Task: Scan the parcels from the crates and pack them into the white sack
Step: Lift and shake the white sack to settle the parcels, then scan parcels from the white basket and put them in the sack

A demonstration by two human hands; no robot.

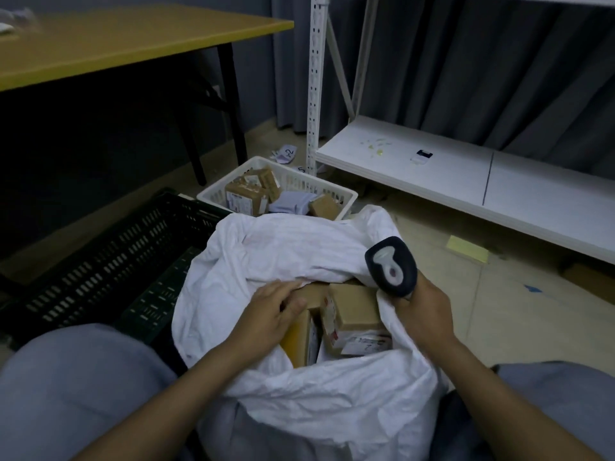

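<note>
The white sack (319, 404) stands open between my knees with several cardboard parcels inside, one brown box (357, 312) lying on top. My left hand (271, 311) reaches into the sack's mouth and grips the top edge of a cardboard parcel (301, 337) standing on end. My right hand (421, 306) holds the dark barcode scanner (391, 266) at the sack's right rim, its head pointing up. Behind the sack, a white crate (347, 194) holds several more parcels and a pale blue pouch (291, 201).
A black slatted crate (109, 257) lies to the left of the sack. A yellow-topped table (126, 38) stands at the back left. White metal shelving (432, 168) runs along the right, with paper scraps on the floor around it.
</note>
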